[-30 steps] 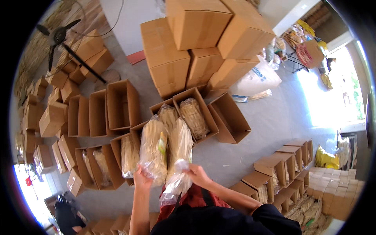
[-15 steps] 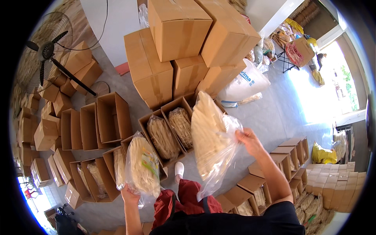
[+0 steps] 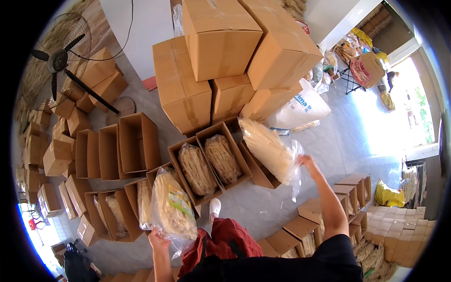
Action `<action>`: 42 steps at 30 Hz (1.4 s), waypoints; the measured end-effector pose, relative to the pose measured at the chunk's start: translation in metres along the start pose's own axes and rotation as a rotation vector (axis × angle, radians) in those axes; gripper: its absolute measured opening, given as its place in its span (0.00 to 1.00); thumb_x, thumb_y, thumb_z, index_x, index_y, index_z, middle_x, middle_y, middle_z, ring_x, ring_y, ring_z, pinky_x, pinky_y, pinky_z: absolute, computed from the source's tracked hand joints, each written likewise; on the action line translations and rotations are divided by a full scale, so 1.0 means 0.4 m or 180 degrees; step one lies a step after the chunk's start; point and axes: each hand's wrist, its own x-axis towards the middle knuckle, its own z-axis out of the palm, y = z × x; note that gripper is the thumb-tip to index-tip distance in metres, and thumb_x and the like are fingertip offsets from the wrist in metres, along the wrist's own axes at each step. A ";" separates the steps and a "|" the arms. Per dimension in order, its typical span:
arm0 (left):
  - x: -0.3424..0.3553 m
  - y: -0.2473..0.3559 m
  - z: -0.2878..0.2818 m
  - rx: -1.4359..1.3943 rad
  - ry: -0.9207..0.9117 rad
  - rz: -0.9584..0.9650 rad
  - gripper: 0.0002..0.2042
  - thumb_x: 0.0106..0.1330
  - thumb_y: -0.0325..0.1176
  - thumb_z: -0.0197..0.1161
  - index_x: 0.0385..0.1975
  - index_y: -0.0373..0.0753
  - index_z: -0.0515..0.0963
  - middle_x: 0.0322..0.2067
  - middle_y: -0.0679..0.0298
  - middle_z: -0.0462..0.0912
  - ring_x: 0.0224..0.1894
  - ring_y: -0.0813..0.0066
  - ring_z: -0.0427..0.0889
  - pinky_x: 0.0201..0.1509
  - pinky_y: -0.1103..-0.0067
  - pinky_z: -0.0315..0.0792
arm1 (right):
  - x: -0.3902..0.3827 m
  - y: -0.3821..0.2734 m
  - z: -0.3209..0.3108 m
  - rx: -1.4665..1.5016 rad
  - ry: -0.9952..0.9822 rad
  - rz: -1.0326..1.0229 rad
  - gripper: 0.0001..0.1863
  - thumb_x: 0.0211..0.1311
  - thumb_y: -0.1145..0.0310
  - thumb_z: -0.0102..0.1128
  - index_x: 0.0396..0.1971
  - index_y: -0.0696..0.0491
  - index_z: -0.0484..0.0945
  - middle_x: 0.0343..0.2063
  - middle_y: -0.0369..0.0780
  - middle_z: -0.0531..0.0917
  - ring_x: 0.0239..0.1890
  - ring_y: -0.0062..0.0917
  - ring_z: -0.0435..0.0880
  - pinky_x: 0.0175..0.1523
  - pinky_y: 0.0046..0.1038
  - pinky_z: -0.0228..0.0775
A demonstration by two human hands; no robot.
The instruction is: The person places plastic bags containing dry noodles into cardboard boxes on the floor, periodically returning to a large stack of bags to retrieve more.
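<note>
My left hand [image 3: 159,238] grips the gathered plastic end of a long bag of pale dried strands [image 3: 174,202] with a yellow-green label, hanging over the lower-middle boxes. My right hand [image 3: 305,161] holds the plastic end of another pale bag [image 3: 265,149], which slants over an open carton [image 3: 263,176] at the right end of the middle row. Between my hands, two open cartons [image 3: 247,170] each contain a bagged bundle [image 3: 197,170]. Another carton with a bag [image 3: 143,204] stands by my left hand.
Sealed cartons [image 3: 221,51] are stacked ahead beside a white sack [image 3: 305,113]. Empty open cartons [image 3: 138,145] stand left, near a floor fan [image 3: 58,61]. More cartons [image 3: 293,228] line the lower right. A person in dark clothes [image 3: 75,263] is at lower left; another [image 3: 391,77] is near the bright doorway.
The two bags have separated. My right hand has risen and moved right, swinging its bag over the right carton. My left hand has moved slightly down and left. The two middle cartons are uncovered.
</note>
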 end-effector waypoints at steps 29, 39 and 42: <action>-0.169 0.594 0.473 0.0057 -0.1434 0.1316 0.04 0.61 0.35 0.52 0.24 0.47 0.70 0.15 0.74 0.66 0.16 0.82 0.63 0.19 0.82 0.61 | -0.523 0.409 0.379 0.0884 -0.1205 0.2126 0.16 0.57 0.68 0.48 0.46 0.52 0.70 0.34 0.38 0.78 0.34 0.25 0.78 0.34 0.28 0.70; 0.126 0.695 0.689 -0.0882 -0.0770 0.1537 0.13 0.62 0.36 0.50 0.14 0.46 0.64 0.12 0.72 0.61 0.12 0.80 0.57 0.15 0.84 0.54 | -0.772 0.359 0.592 0.0440 -0.1241 0.1593 0.22 0.55 0.65 0.52 0.50 0.53 0.67 0.36 0.41 0.78 0.37 0.30 0.77 0.38 0.32 0.70; 0.299 0.708 0.611 -0.0914 -0.0860 0.1629 0.18 0.63 0.41 0.49 0.10 0.48 0.59 0.09 0.73 0.57 0.10 0.80 0.55 0.12 0.83 0.49 | -0.822 0.332 0.654 0.0249 -0.1343 0.1548 0.22 0.55 0.63 0.53 0.50 0.54 0.67 0.36 0.40 0.78 0.36 0.28 0.77 0.38 0.30 0.69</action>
